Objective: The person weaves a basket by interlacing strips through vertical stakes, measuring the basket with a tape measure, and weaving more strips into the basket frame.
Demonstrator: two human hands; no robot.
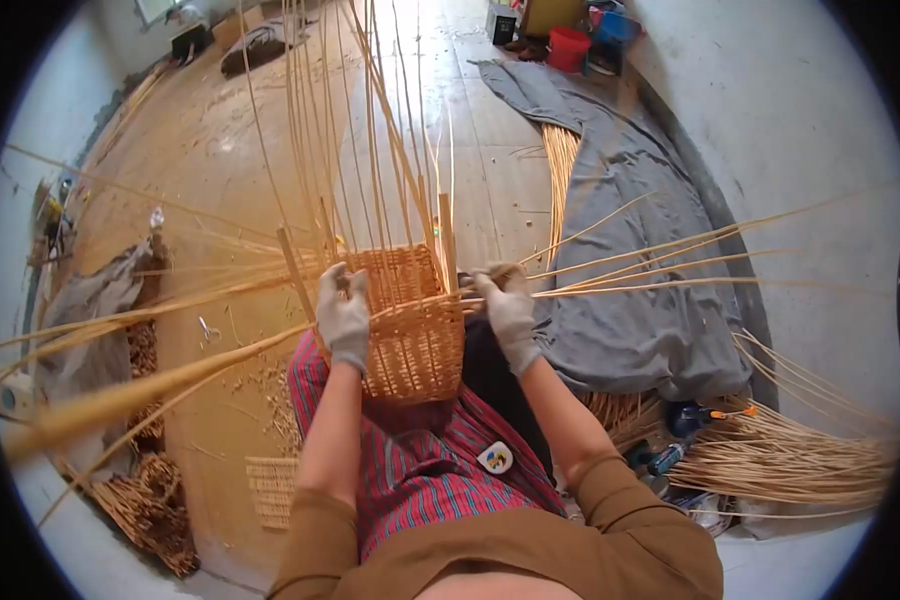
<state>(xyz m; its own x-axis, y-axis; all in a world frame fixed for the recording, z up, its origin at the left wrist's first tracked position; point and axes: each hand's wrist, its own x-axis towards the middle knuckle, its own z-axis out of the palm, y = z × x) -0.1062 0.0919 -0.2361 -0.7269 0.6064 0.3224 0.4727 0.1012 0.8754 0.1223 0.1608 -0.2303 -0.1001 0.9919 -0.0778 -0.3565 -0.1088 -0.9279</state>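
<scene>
A partly woven wicker basket [415, 350] rests on my lap, with tall rods rising from its far side and long rods spreading left and right. My left hand [343, 318], in a pale work glove, is at the basket's left rim with its fingers curled on the edge. At the right corner, my gloved right hand [510, 312] is closed around wicker rods [620, 280] that fan out to the right. Thicker upright stakes [446, 235] stand at the basket's corners. The fingertips of my right hand are partly hidden.
A grey cloth [630, 240] covers a bundle of rods on my right. More loose rods [790, 450] lie nearer, beside a blue-handled tool [667, 458]. Left are a woven panel [272, 490], scissors [208, 330] and dark coiled material [150, 500]. A red bucket [568, 48] stands farther off.
</scene>
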